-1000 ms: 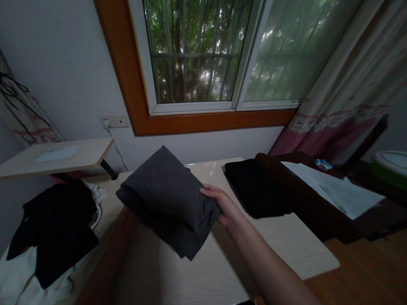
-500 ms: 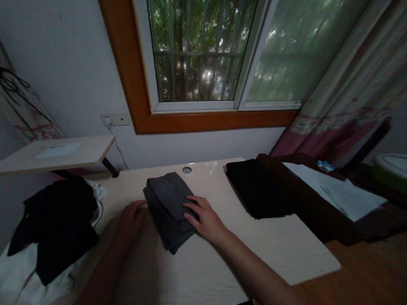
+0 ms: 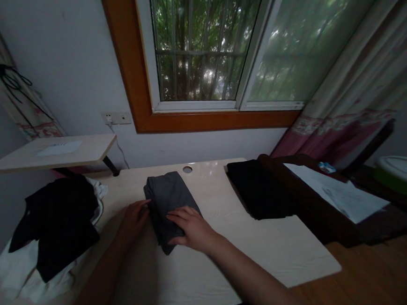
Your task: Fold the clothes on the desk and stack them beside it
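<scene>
Our right hand (image 3: 193,229) has shifted from the right edge of the folded grey cloth (image 3: 174,192) to lie over its nearer half, and the cloth, held up above the bench (image 3: 212,266) a second ago, now rests flat on it. It sits near the middle, lengthwise away from us, just short of a round hole (image 3: 187,170) in the top. Our right hand is spread over the layers, fingers bent and thumb by the near end, pressing rather than gripping. Our left hand (image 3: 130,224) is loosely curled and holds nothing that we can see, its fingertips at the cloth's left edge.

We judge the cloth light, soft and limp, nothing fragile, with layers that could slip apart if pinched singly. We would take it with a palm beneath and a thumb on top at each long side, catching every layer.

To the right lies a flat black cloth (image 3: 257,189), well apart from the grey one. To the left, a loose black garment (image 3: 58,207) lies over white cloth (image 3: 14,267), below a small raised shelf (image 3: 87,150).
</scene>
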`<state>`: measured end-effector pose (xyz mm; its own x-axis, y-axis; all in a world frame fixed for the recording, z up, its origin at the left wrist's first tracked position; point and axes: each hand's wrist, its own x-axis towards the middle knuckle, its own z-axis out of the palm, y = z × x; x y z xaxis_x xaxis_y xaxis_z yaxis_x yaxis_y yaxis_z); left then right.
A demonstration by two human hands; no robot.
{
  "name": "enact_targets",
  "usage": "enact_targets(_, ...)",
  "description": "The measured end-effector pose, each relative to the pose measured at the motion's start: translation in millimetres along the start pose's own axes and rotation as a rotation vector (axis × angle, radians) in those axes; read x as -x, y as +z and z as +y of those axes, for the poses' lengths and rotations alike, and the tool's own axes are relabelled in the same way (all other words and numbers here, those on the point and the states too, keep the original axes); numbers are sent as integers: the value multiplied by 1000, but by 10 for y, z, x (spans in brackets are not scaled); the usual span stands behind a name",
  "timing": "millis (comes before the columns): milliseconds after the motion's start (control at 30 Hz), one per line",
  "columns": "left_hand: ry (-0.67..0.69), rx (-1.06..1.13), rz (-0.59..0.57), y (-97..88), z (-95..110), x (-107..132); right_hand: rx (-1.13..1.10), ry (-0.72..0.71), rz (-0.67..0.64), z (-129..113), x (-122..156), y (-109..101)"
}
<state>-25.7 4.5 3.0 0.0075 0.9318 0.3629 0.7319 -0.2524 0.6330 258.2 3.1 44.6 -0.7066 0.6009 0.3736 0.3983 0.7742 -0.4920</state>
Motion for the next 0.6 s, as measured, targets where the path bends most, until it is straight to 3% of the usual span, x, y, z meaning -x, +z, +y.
enact_targets(133,-5,9,-6,-12,18,0,-80,16,72,-2,-36,-105)
enact_targets(333,56,-3,-17,-1,-42,8,-257,177,261,15,52,-305)
enact_targets(467,121,-19,-41,8,-61,8,-366,178,237,80,130,-359)
enact_targets(600,168,-63,-44,1,-39,4,-203,91,197,118,144,-326)
